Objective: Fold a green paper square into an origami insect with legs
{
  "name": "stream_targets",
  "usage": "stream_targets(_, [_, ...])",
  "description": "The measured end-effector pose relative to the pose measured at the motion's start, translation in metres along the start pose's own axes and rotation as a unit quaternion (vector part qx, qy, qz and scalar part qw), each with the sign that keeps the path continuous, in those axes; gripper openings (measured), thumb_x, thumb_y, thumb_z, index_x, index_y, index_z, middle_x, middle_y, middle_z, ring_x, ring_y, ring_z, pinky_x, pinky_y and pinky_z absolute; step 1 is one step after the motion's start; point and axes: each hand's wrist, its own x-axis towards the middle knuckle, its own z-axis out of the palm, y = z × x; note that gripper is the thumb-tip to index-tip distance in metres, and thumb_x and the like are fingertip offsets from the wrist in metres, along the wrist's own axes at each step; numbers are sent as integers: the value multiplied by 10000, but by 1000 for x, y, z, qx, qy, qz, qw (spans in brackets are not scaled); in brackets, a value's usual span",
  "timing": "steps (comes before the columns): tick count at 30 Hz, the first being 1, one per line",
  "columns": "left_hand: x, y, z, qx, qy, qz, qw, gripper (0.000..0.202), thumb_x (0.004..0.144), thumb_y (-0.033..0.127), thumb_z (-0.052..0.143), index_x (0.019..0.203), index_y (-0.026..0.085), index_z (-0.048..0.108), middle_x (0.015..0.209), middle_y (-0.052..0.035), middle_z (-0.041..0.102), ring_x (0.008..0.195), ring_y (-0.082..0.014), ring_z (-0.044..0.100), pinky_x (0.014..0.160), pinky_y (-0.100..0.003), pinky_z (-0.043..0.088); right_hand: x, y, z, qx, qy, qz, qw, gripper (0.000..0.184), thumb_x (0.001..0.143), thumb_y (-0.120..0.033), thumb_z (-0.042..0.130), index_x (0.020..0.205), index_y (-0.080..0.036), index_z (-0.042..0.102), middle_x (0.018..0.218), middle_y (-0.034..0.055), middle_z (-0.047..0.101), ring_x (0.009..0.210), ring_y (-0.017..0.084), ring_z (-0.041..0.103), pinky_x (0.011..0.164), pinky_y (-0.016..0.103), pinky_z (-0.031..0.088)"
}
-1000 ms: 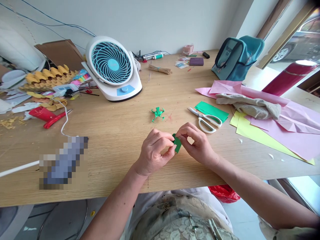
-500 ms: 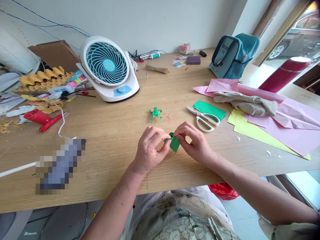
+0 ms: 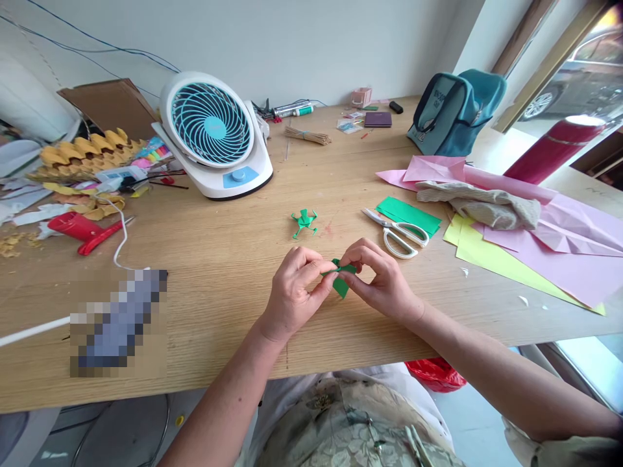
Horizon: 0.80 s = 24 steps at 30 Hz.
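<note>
**Fingers [image 3: 315, 266] pinching a green slip [image 3: 343, 287], both sides**

Left hand [image 3: 294, 285]: thumb and index pressed together on the slip's left side. Right hand [image 3: 382, 275]: thumb and index nipping its right side, tips close to the left's. Slip is held just above the table [image 3: 219, 318], near the front edge; lower corner points toward the wearer, upper part bent. Exact creases hidden by the fingertips.

Judged step: shaping a fold, part-way. Next move seems to call for edges lined up and a firm press, neither pinch slackening.

Surface: green four-limbed paper figure [image 3: 304, 220] beyond the hands. White-handled scissors [image 3: 400, 235] right of it, against green sheets [image 3: 413, 217]. Farther right, grey cloth [image 3: 479, 202] on pink paper [image 3: 579, 266], yellow paper [image 3: 511, 263] partly underneath.

Room: fan [image 3: 214, 133] left of centre, teal bag [image 3: 460, 113] back right, pale wall [image 3: 316, 48] behind, car [image 3: 579, 81] outside.
</note>
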Motion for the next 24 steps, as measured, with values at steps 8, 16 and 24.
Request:
stream_targets(8, [0, 1, 2, 17, -19, 7, 1000, 58, 891, 163, 654, 928, 208, 657, 851, -23, 618, 814, -140, 588, 768, -259, 507, 1, -2, 2, -15, 15, 11, 1000, 131, 890, -93, 601, 904, -219, 568, 861, 27, 555, 744, 150, 515, 662, 304, 452])
stream_targets(16, [0, 2, 4, 7, -25, 5, 1000, 71, 904, 187, 644, 961, 201, 604, 878, -35, 650, 848, -154, 608, 785, -280, 512, -1, -3, 2, -14, 7, 14, 1000, 130, 897, -95, 584, 878, -213, 535, 852, 30, 546, 750, 153, 505, 668, 310, 445])
stream_targets(24, [5, 6, 6, -84, -5, -76, 994, 80, 883, 137, 652, 904, 193, 600, 843, 0, 630, 719, -100, 568, 671, -224, 468, 0, 1, 2, 65, 1, 110, 992, 91, 930, -205, 593, 850, -208, 549, 815, 14, 534, 718, 140, 502, 652, 294, 424])
